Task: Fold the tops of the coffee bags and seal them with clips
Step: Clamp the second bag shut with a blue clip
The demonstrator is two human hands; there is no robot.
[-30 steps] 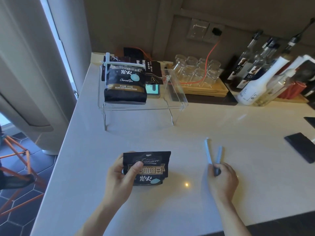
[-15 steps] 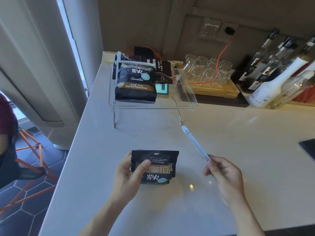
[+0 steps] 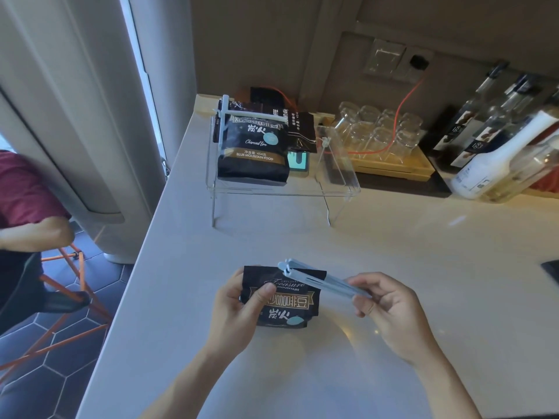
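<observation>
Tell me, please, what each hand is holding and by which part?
The left hand grips the small coffee bag by its left edge, thumb across the front. The right hand pinches the blue clip by its right end.

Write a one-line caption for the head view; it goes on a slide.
Left hand steadies a folded coffee bag while the right hand brings a blue clip to its top.

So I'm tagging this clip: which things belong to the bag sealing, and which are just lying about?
In use: small black coffee bag in left hand; pale blue plastic clip in right hand.

Lying about: upturned clear glasses, syrup bottles, orange cable.
</observation>
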